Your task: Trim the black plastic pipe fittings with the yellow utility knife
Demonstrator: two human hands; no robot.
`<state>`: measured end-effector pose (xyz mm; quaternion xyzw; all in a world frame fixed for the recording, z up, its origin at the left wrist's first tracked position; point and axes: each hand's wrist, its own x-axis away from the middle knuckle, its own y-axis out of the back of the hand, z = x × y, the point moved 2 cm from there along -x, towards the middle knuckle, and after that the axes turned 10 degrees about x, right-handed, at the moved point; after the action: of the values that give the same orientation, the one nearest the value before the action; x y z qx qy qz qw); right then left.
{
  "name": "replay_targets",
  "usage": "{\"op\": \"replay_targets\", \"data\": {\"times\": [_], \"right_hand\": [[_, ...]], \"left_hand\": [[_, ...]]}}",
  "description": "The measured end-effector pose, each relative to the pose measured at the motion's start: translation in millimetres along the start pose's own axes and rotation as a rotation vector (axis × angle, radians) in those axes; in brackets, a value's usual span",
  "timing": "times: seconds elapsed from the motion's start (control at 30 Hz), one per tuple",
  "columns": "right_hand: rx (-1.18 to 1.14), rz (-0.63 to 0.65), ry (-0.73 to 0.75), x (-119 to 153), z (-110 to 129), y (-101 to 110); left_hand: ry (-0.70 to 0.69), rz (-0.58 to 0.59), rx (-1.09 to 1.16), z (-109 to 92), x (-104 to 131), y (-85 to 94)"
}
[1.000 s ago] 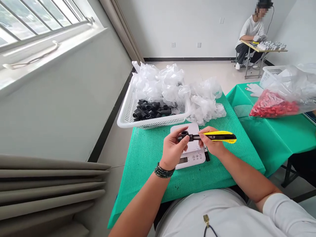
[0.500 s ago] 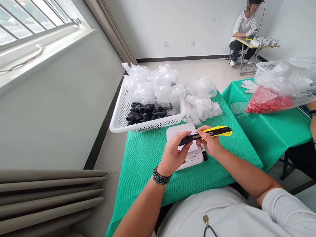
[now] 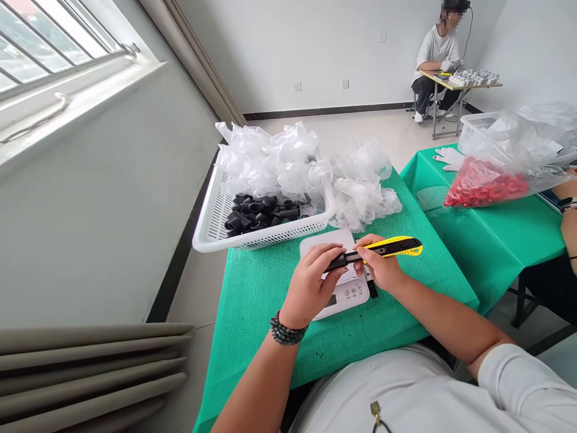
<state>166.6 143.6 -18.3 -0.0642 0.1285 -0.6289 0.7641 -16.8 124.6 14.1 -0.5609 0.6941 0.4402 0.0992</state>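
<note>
My left hand (image 3: pixel 309 282), with a beaded bracelet at the wrist, is closed around a black tubular fitting (image 3: pixel 336 263). In my right hand (image 3: pixel 381 270) is a yellow and black utility knife (image 3: pixel 399 246), its handle pointing right and its blade end against the fitting. The fingers partly cover where the two meet. Below both hands lies a white digital scale (image 3: pixel 345 305) with round buttons. A black marker (image 3: pixel 372 289) lies at the scale's right edge, partly hidden by my right hand.
A white basket (image 3: pixel 211 242) holds black fittings (image 3: pixel 252 215) and clear plastic bags (image 3: pixel 270 159). More crumpled bags (image 3: pixel 365 201) lie beside it on the green-covered table (image 3: pixel 252 313). On the right table are a bag of red parts (image 3: pixel 487 183) and a glove (image 3: pixel 448 157). A co-worker (image 3: pixel 437 60) sits at the back.
The camera view has shifted slightly. My hands keep their grip on the fitting and the knife, and the knife handle sits at a slightly different angle.
</note>
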Motion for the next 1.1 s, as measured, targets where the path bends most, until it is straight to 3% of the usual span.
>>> {"op": "replay_targets", "data": {"times": [0.1,0.3,0.43,0.57,0.67,0.83,0.93,1.03,1.1], "right_hand": [[0.059,0.024,0.022,0,4,2],[0.19,0.076,0.068,4,16,2],[0.183,0.058,0.081,5,17,2],[0.07,0.007,0.024,1,10,1],[-0.05,-0.026,-0.075,-2,6,-1],[-0.102,-0.059,-0.133,-5,8,-2],[-0.096,-0.074,-0.118,-5,10,-1],[-0.089,-0.073,-0.119,-6,9,-1],[-0.075,-0.061,-0.126,-6,6,0]], "left_hand": [[0.172,0.077,0.264,0,-2,2.9],[0.711,0.169,0.85,0,3,-1.0],[0.866,0.232,1.183,-4,3,-9.0],[0.82,0.219,1.192,-5,4,-11.1],[0.71,0.22,0.921,-1,6,-11.6],[0.239,0.031,0.216,3,5,-13.2],[0.007,-0.056,-0.009,2,6,-14.2],[-0.045,-0.088,-0.031,0,6,-13.1],[0.026,-0.115,0.049,1,7,-11.4]]}}
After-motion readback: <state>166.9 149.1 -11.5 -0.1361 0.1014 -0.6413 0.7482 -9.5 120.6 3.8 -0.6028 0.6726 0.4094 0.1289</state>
